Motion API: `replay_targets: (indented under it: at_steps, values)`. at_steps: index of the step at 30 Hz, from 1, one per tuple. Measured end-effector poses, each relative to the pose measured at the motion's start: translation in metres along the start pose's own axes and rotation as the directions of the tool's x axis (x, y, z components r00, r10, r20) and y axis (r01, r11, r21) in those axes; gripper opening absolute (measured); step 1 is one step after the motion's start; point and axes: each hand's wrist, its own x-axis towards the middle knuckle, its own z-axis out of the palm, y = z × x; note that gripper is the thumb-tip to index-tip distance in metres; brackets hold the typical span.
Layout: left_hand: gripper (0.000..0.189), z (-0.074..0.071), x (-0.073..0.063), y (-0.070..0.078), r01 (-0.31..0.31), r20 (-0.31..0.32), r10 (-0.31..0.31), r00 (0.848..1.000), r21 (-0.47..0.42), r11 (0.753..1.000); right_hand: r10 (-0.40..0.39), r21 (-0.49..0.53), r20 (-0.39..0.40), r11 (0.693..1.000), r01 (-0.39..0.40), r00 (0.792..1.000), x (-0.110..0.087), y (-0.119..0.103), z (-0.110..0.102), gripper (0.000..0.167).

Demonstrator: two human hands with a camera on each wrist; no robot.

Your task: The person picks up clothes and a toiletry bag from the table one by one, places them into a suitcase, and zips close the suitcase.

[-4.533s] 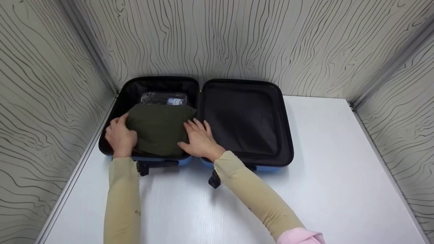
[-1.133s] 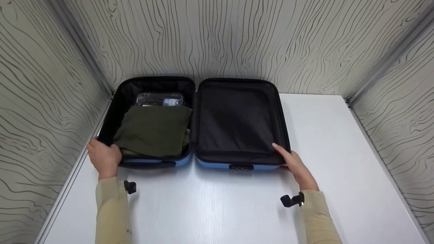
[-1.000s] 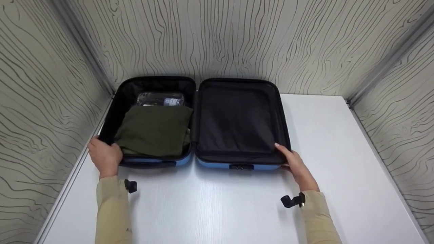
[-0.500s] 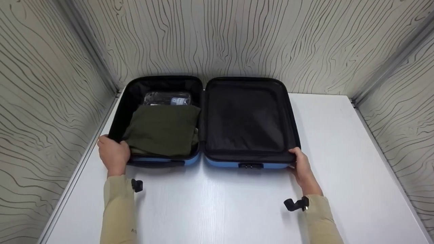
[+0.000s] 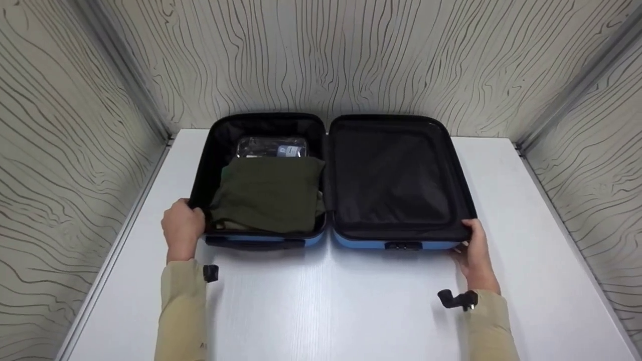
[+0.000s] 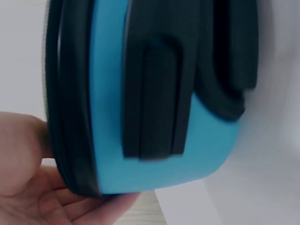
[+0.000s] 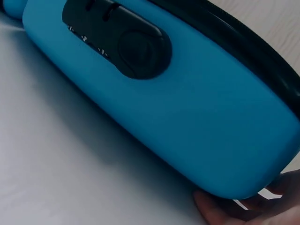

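A blue suitcase (image 5: 396, 228) with black lining lies spread open on the table. Its left half holds a folded dark green garment (image 5: 271, 193), and behind that a clear pouch (image 5: 263, 146) with a blue-and-white label. My left hand (image 5: 183, 225) grips the near left corner, thumb over the black rim and fingers against the outer shell. At the near right corner, my right hand (image 5: 476, 253) holds the other half, thumb on the rim and fingers curled under the shell (image 7: 197, 103). In the left wrist view the black carry handle (image 6: 161, 93) runs along the blue side.
White table (image 5: 301, 311) extends in front and to both sides of the suitcase. A patterned back wall (image 5: 321, 55) stands close behind it, with side walls left and right. A black combination lock (image 7: 126, 40) sits on the right half's front side.
My hands earlier pressed on the green garment, then took hold of the suitcase's near corners. Since then the whole suitcase has slid right, away from the left wall, with both hands.
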Motion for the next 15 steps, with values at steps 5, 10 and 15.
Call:
replay_targets:
  at_steps: [5,10,15]
  values:
    - [0.039,0.006,-0.005,0.008,-0.078,0.028,0.077,0.997,0.021,0.997,-0.01,0.191,-0.027,0.981,0.016,1.0,0.004,0.002,-0.016,0.063]
    - [0.036,0.012,-0.008,0.007,-0.079,0.056,0.077,0.995,0.032,0.996,-0.063,0.198,-0.035,0.978,0.069,0.997,0.006,0.004,-0.017,0.067]
    - [0.035,0.014,-0.008,0.006,-0.099,0.038,0.098,0.994,0.028,0.995,-0.125,0.143,-0.044,0.981,0.13,0.991,-0.012,-0.003,0.001,0.064]
